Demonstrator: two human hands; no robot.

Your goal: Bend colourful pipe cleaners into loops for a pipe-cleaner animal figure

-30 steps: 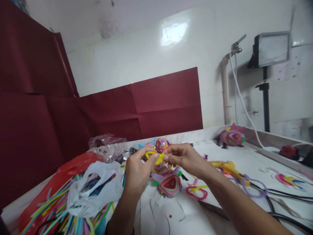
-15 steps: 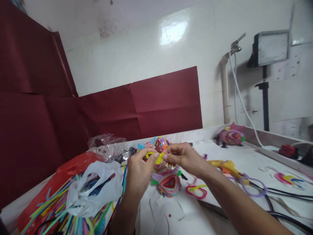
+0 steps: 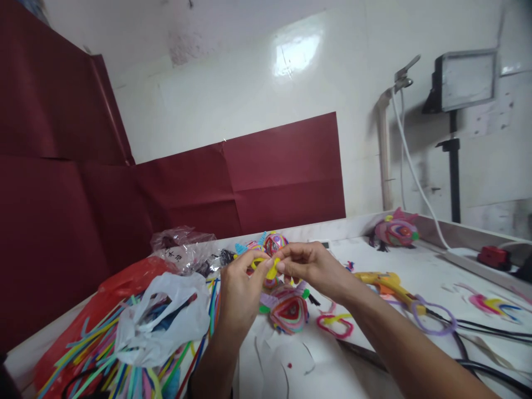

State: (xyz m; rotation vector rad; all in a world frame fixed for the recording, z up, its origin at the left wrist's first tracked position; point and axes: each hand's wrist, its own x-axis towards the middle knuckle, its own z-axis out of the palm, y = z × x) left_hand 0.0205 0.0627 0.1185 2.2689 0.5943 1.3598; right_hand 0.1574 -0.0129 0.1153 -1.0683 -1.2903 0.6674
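Note:
Between my two hands is a bent yellow pipe cleaner (image 3: 272, 271), curled into a small loop. My left hand (image 3: 243, 282) pinches it between thumb and forefinger. From the other side, the thumb and fingertips of my right hand (image 3: 307, 265) close on its right end. Just below them on the table lies a colourful pipe-cleaner fish (image 3: 290, 310) with a red middle and a green and purple trim. Behind my fingers stands another round multicoloured piece (image 3: 275, 243), partly covered by them. A pink pipe-cleaner loop (image 3: 338, 327) with a yellow strip rests to the right.
At left, a white plastic bag (image 3: 166, 321) and a red bag (image 3: 137, 277) lie among many loose pipe cleaners (image 3: 133, 379). A yellow glue gun (image 3: 386, 285) with a cable and a purple ring (image 3: 434, 318) are at right. A pink fish (image 3: 397, 230) sits by the back edge.
My left hand has shifted slightly right, and the yellow loop looks narrower between my fingers. Both hands keep their pinch; the whole view has drifted a little.

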